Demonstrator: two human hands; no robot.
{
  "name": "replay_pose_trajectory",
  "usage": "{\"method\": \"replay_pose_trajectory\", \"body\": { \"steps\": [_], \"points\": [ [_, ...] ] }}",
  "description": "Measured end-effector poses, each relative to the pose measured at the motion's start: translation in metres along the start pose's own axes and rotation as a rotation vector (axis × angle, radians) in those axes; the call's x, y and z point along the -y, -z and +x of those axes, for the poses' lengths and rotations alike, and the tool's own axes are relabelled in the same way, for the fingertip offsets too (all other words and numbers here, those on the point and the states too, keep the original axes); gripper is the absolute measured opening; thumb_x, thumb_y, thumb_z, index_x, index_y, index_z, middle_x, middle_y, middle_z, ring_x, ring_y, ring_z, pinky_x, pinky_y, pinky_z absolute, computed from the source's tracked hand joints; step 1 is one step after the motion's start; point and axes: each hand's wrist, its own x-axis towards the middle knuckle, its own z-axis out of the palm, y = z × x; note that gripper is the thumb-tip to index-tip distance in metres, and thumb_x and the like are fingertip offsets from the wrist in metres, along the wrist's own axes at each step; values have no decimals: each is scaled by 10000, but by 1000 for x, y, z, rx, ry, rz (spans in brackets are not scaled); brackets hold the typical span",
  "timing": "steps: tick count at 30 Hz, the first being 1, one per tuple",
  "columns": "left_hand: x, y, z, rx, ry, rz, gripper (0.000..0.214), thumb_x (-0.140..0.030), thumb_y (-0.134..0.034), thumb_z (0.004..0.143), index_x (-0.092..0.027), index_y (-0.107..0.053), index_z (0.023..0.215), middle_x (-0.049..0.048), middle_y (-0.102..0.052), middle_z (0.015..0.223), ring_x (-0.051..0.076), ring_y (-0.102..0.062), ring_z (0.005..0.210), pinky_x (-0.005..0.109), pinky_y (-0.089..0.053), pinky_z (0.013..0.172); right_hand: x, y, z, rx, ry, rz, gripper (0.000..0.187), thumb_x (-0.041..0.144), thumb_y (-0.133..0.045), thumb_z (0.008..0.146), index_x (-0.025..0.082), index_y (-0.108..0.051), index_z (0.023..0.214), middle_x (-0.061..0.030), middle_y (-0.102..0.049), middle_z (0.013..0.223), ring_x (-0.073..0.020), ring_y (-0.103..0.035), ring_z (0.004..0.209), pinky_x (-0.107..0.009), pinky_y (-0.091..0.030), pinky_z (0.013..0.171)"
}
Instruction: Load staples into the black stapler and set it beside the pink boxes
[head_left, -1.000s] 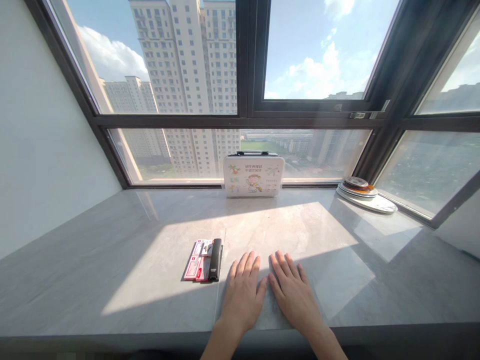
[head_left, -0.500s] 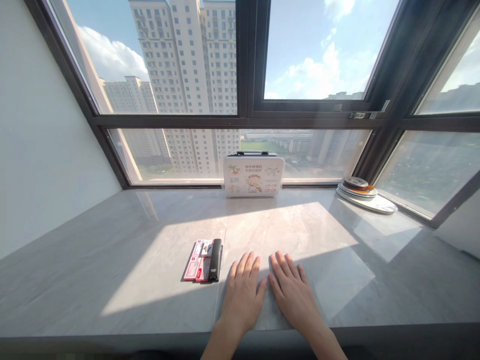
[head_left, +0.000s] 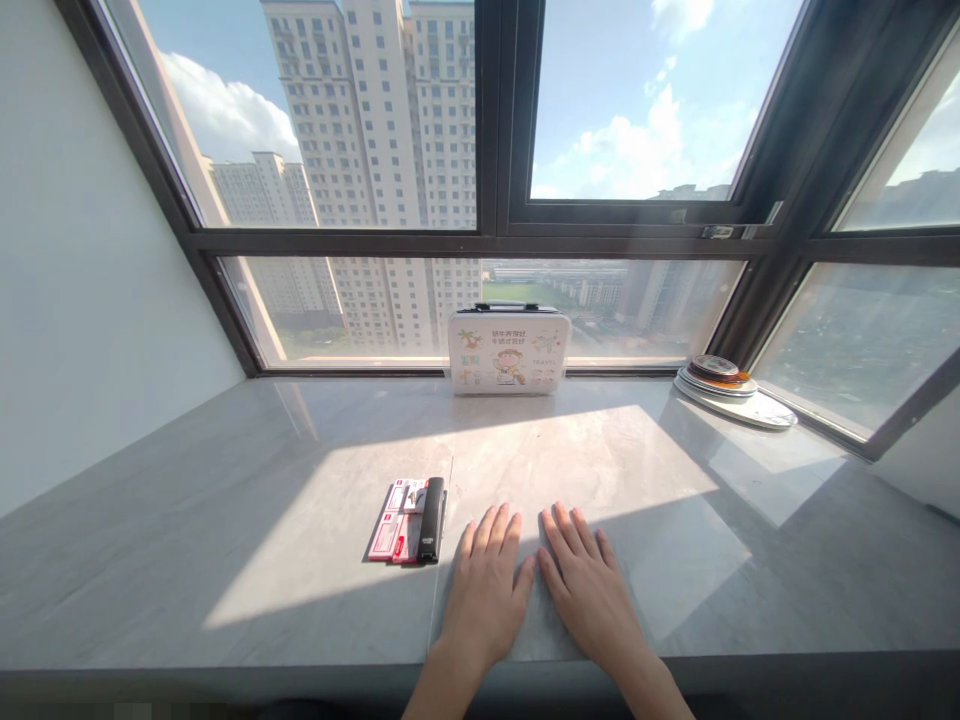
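Observation:
My left hand [head_left: 486, 588] lies flat, palm down, on the grey marble window ledge [head_left: 225, 520], fingers stretched out and holding nothing. Right beside it my right hand [head_left: 587, 588] also rests flat and open, the thumbs nearly touching. Just left of my left hand lies a red and white card pack [head_left: 395, 520] with a black oblong object [head_left: 430, 518] along its right edge. At the back of the ledge, against the glass, stands a small white case [head_left: 508, 349] with cartoon pictures and a dark handle.
A stack of round plates or discs [head_left: 731, 392] sits at the back right corner by the window frame. A white wall borders the ledge on the left. Tall windows with dark frames run along the back and right. Sunlight falls across the ledge's middle.

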Motion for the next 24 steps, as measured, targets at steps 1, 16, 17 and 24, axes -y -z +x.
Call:
{"method": "replay_pose_trajectory", "body": {
  "steps": [1, 16, 17, 24],
  "points": [
    [0, 0, 0, 1, 0, -2, 558, -507, -352, 1065, -310, -345, 1587, 22, -326, 1672, 247, -283, 1542, 511, -285, 1261, 0, 0, 0, -2, 2, -1, 579, 479, -251, 1060, 322, -325, 1612, -25, -263, 1692, -304, -195, 1564, -545, -205, 1219],
    [0, 0, 0, -2, -1, -21, 554, -510, -346, 1066, -315, -350, 1585, 22, -328, 1671, 245, -284, 1544, 522, -283, 1261, -1, -3, 1, -5, -3, -12, 583, 484, -249, 1056, 324, -329, 1610, -23, -274, 1688, -306, -212, 1559, -545, -208, 1217],
    [0, 0, 0, -5, -2, -19, 554, -506, -353, 1065, -315, -349, 1585, 23, -327, 1671, 248, -286, 1543, 523, -285, 1260, -1, -3, 1, -5, -4, -10, 583, 487, -248, 1055, 325, -332, 1609, -21, -277, 1687, -306, -214, 1558, -545, -208, 1217],
    [0, 1, 0, 0, 1, -13, 552, -507, -354, 1065, -315, -355, 1583, 20, -328, 1671, 241, -287, 1542, 506, -283, 1261, 0, 0, 0, -8, -4, 3, 577, 480, -252, 1058, 328, -330, 1609, -22, -276, 1687, -305, -218, 1558, -542, -213, 1217]
  ]
}}
